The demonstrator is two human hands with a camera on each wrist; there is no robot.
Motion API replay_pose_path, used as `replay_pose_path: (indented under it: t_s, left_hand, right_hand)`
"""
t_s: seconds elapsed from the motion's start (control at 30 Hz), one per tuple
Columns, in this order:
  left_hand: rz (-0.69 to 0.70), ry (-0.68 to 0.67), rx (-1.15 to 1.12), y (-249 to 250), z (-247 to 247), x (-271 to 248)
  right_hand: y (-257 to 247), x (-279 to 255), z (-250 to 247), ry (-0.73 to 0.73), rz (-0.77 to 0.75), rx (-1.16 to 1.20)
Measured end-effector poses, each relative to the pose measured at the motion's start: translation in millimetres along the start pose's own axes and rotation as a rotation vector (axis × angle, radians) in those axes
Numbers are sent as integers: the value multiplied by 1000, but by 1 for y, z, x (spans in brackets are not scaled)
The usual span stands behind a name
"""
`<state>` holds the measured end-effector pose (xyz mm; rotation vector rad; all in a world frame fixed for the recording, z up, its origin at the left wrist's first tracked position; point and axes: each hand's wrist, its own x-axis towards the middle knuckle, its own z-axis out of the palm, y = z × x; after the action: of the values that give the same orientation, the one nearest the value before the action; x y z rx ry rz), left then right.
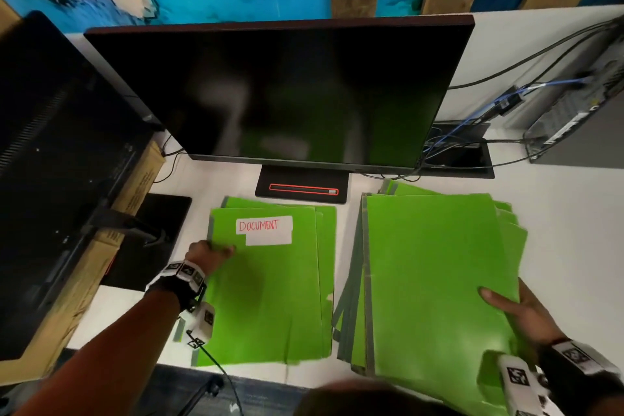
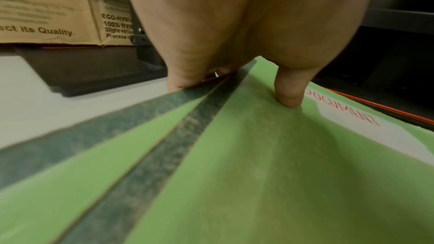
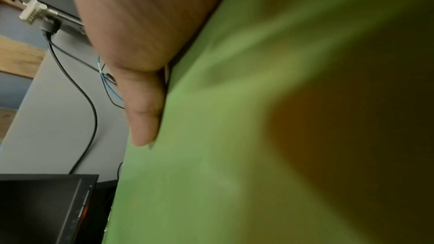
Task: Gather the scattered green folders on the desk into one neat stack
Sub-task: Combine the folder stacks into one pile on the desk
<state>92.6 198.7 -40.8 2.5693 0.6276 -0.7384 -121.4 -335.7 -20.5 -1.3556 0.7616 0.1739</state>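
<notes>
Two piles of folders lie side by side on the tabletop (image 1: pixel 557 206): left pile (image 1: pixel 270 287) pinched at its spine by the left hand (image 1: pixel 209 255), right pile (image 1: pixel 435 284) grasped at its edge by the right hand (image 1: pixel 520 314). Thin, floppy, slippery card; likely best gripped by the spines

Two piles of thin green card folders lie side by side on the flat white desk (image 1: pixel 557 230), before the wide black monitor (image 1: pixel 277 91). The left pile (image 1: pixel 270 297) carries a white paper label (image 1: pixel 265 230) on top; the right pile (image 1: pixel 435 280) is fanned. A brown cardboard box (image 1: pixel 135 192) stands left, a grey computer case (image 1: pixel 580 105) far right.
</notes>
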Motion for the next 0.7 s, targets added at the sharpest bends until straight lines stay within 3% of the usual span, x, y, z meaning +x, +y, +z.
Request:
replay_pose_path:
  t_s: [0.13, 0.23, 0.37, 0.57, 0.7]
  left_hand:
    - [-20, 12, -64, 11, 8, -9]
    - [-29, -55, -69, 17, 17, -13]
    - [-65, -135, -271, 18, 21, -11]
    - [-9, -283, -483, -12, 34, 31]
    - [98, -212, -578, 15, 15, -32]
  right_hand:
    - [3, 14, 6, 6, 48, 20]
    - [8, 21, 6, 4, 72, 57]
    - [8, 21, 6, -7, 99, 62]
    - [15, 28, 0, 14, 125, 20]
    - [17, 32, -3, 24, 126, -2]
